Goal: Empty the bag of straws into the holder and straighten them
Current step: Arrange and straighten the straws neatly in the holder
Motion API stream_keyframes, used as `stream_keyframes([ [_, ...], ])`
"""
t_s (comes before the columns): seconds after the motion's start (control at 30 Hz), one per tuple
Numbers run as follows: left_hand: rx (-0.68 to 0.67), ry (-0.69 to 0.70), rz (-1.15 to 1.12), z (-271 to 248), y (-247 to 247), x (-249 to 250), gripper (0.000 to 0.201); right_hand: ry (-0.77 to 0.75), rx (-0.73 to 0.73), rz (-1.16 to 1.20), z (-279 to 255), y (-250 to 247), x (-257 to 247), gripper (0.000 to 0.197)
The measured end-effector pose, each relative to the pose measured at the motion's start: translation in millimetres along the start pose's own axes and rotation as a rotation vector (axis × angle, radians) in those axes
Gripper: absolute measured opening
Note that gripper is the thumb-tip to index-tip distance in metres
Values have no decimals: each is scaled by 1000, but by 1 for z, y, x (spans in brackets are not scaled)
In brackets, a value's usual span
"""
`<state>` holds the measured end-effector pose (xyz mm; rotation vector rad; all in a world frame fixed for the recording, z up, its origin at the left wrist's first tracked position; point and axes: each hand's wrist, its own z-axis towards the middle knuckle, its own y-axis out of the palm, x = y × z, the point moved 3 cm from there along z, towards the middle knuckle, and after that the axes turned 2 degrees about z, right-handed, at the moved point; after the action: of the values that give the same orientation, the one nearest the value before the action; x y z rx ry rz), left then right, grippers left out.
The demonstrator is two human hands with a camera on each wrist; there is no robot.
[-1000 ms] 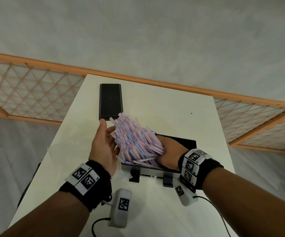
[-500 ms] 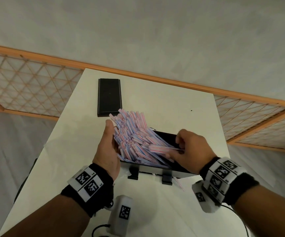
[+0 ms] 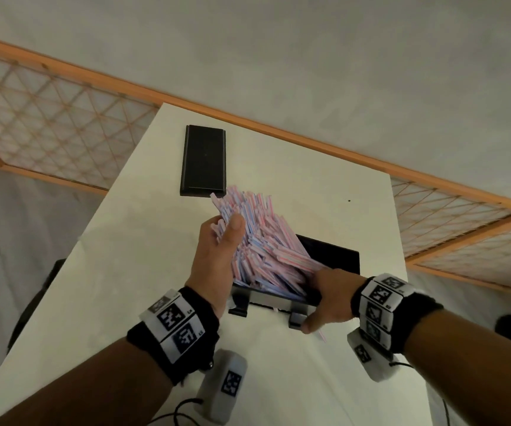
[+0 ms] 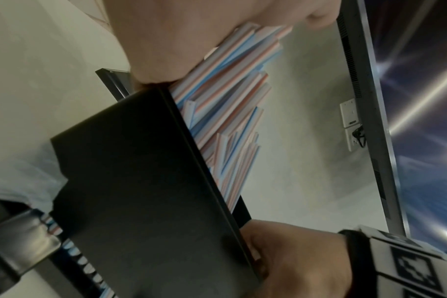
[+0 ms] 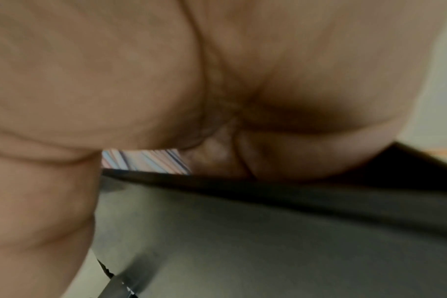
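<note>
Straws (image 3: 260,238), pink/blue striped paper-wrapped, are sitting fanned & uneven in the black holder (image 3: 334,250) on the white table (image 3: 125,272), tops leaning toward the far left. Left hand (image 3: 217,259) is lying w/ straight fingers flat against the bundle's left side, prob. bracing it so it's not tipping out. Right hand (image 3: 327,299) is gripping the holder's near right edge, thumb outside, fingers inside, likely steadying the box. Black lid (image 3: 203,159) is lying apart, farther back. One stray straw (image 3: 321,335) is lying by the right thumb.
</note>
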<state>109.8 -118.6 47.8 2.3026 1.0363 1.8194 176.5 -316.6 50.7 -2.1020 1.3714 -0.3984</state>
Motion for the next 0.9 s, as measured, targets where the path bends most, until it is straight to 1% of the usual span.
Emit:
stream_keyframes([
  [0.07,-4,8,28,0,-1,-1,99,29,-40,-35,7,5,1,48],
  [0.13,-17,4,27,2,-3,-4,82,31,-57,-23,13,10,2,59],
  [0.2,-25,-8,18,2,-1,-5,60,25,-49,41,19,12,4,69],
  [0.27,-25,-17,8,2,0,-4,47,10,-39,111,22,14,3,81],
  [0.33,-26,-16,5,2,0,-3,46,14,-36,149,25,14,3,86],
  [0.37,-26,-15,5,2,1,-3,48,18,-40,153,26,14,3,81],
  [0.4,-24,-16,2,2,1,-3,50,27,-47,156,26,14,3,69],
  [0.47,-14,-14,-1,3,0,-3,53,26,-32,155,24,12,3,37],
  [0.5,-9,-10,0,3,0,-3,53,13,-19,157,24,11,2,32],
  [0.6,-5,-14,0,4,0,-2,58,8,-40,171,24,10,0,40],
  [0.67,4,-21,6,6,-2,-2,61,6,-66,178,25,10,0,60],
  [0.73,14,-32,20,7,-2,-2,64,-9,-82,155,26,11,-1,74],
  [0.8,18,-24,28,6,-1,-2,62,-21,-81,138,25,11,-2,86],
  [0.87,12,-12,28,4,2,0,55,-32,-71,122,23,11,-4,84],
  [0.9,5,-9,27,3,4,1,54,-31,-65,115,23,10,-5,82],
])
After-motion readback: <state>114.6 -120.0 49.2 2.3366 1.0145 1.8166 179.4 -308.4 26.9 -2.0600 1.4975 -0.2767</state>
